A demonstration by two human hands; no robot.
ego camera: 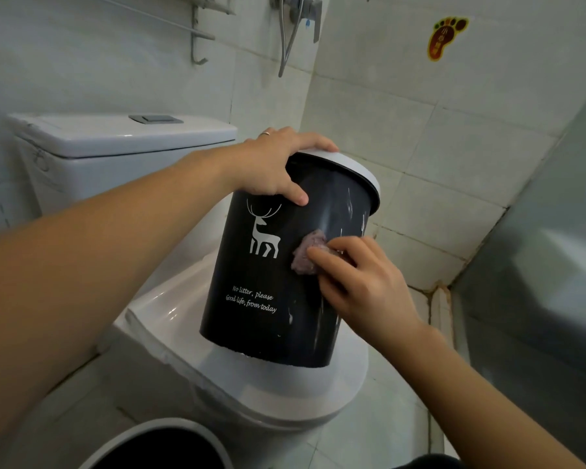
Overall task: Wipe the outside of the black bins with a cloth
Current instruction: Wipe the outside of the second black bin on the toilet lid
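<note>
— Black bin [285, 265] standing on the closed toilet lid [183, 319], tilting a little toward the right-hand wall, deer print and white lettering facing the camera.

— Being held how?

— Left hand [274, 164] gripping the top: fingers curling over the white rim [359, 170], thumb pressing down on the black side just above the deer.

— And the other side?

— Right hand [362, 279] pressing a small pinkish cloth [307, 253] flat against the bin's side, right of the deer. Fingers lying nearly straight over the cloth, slightly bent, only the cloth's left part showing past the fingertips.

— Looking clean?

— Showing pale streaks and scuffs on the upper right of the black wall, near the rim, and a few lower down.

— Anything else nearby?

— Second bin [156, 445] sitting on the floor at the bottom edge, open-topped, pale rim round a dark inside. Toilet cistern [115, 143] standing behind the left forearm. Foot-shaped sticker [445, 37] sticking to the tiled wall, top right.
</note>
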